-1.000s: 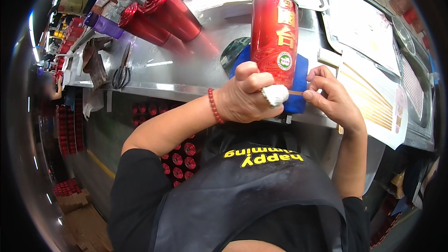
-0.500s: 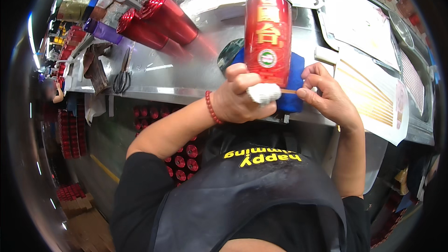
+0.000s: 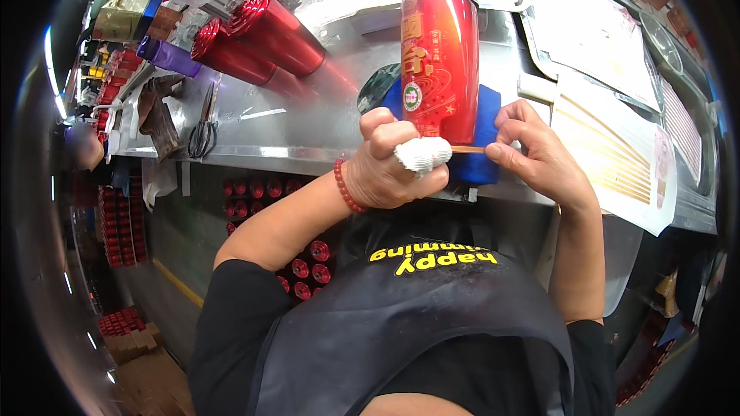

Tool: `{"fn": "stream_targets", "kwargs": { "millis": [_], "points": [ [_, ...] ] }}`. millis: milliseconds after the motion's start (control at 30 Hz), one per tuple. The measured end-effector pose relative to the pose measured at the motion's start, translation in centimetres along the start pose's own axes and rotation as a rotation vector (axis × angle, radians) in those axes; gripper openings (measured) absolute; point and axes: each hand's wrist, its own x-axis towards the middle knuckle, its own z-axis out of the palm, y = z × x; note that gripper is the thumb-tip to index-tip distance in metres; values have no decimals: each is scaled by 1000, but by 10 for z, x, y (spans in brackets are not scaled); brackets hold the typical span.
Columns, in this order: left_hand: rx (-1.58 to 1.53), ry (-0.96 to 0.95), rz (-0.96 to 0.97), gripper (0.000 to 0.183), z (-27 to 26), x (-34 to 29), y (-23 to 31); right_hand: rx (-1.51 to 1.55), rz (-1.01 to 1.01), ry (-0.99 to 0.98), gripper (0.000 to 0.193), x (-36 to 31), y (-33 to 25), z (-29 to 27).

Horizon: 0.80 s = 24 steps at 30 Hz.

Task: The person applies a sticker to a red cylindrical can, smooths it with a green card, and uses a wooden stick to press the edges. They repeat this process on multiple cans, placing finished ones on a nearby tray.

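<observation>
A glossy red bottle [image 3: 451, 54] with gold lettering, a gold pattern and a round green-and-white emblem stands out over the bench. My left hand [image 3: 393, 162] is closed around its near end, which the fingers partly hide. One finger of that hand wears a white ribbed cover [image 3: 423, 156]. Thumb and forefinger of my right hand [image 3: 536, 150] pinch a thin gold-brown strip [image 3: 468, 149], which runs from the bottle's near end to the fingertips. Under the bottle lies a blue cloth-like pad [image 3: 488, 119].
White sheets with thin gold strips [image 3: 609, 154] lie at right. Two red bottles [image 3: 281, 35] stand back left, near a purple bottle [image 3: 168, 56], scissors [image 3: 203, 127] and a brown cloth [image 3: 158, 119]. Red pieces [image 3: 308, 262] sit below the bench. Another person is at far left.
The bottle has turned about its long axis, so its lettering and green emblem have shifted left. My right hand still pinches the strip, almost in the same place.
</observation>
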Motion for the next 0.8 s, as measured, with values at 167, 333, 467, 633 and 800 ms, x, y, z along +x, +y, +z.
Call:
{"fn": "stream_targets", "kwargs": {
  "millis": [167,333,467,633,800],
  "points": [
    [-13,-72,82,31,1,16,-5,7,-6,25,27,-3,6,1],
    [-4,19,-36,31,2,1,0,7,15,5,26,1,-4,0],
    [-37,-27,14,30,-1,6,-3,-24,-24,8,27,2,4,2],
    [-40,-4,66,24,10,12,-4,22,-25,27,27,-1,5,2],
    [21,-3,15,28,4,0,-1,-26,-31,33,27,3,2,5]
  ]
}}
